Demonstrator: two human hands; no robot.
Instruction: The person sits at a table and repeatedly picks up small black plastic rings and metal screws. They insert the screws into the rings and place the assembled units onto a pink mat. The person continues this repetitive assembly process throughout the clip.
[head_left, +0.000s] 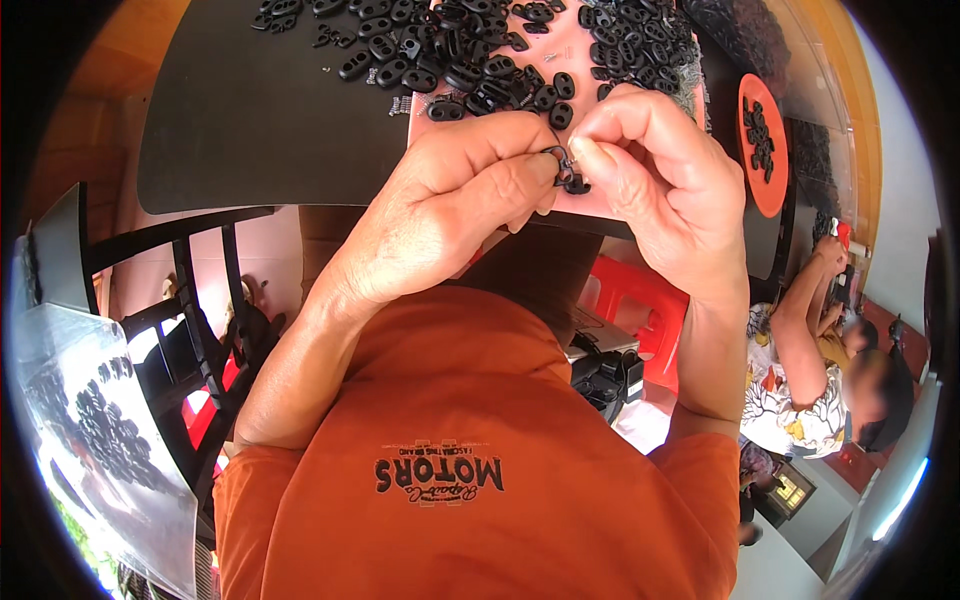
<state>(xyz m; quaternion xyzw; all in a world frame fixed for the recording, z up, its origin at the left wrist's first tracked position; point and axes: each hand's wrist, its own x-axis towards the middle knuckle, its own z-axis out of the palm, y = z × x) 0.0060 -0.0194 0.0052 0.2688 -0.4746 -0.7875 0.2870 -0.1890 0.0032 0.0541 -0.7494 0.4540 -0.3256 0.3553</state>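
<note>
Just above the table's near edge, my left hand (450, 190) is closed, thumb and fingers pinching a black plastic cord lock part (566, 168) with round holes. My right hand (665, 180) meets it from the other side. Its thumb and forefinger are pressed together at the part, on what looks like a small metal spring, mostly hidden by the fingertips. Beyond both hands lie many black cord lock pieces (500, 68), heaped on a pink tray (592, 205). A pile of small silvery springs (690, 85) is at the tray's right side.
An orange-red oval dish (768, 195) with small black parts stands at the table's right end. The dark tabletop (250, 120) spreads to the left. Below are a red plastic stool (660, 310) and a black metal frame (190, 270). Another person's arm (805, 310) is at right.
</note>
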